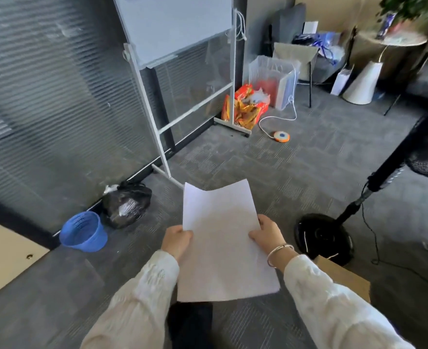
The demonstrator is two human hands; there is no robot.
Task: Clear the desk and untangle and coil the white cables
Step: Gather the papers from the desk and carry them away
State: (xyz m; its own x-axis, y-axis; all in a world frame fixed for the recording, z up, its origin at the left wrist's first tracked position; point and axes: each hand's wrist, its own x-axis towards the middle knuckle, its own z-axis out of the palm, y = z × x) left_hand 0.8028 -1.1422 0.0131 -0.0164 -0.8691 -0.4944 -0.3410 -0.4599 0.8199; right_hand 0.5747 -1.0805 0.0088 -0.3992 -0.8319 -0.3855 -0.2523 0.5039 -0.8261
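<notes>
Head view, both hands grip white paper sheets [220, 238], L hand [176, 239], R hand [268, 235]

The sheets of paper [220, 248] are white, matt and smooth, bending slightly at the far edge. The sleeves [333, 298] look like thin, pale woven cloth with a faint texture, and the bracelet [279, 250] is shiny metal. The floor [258, 159] is grey carpet, rough and matt. Left of the paper, the blue wastebasket [83, 231] is perforated plastic, and the black rubbish bag [127, 205] beside it is glossy, crinkled film. Right of the paper, the fan base [323, 238] is glossy black.
</notes>
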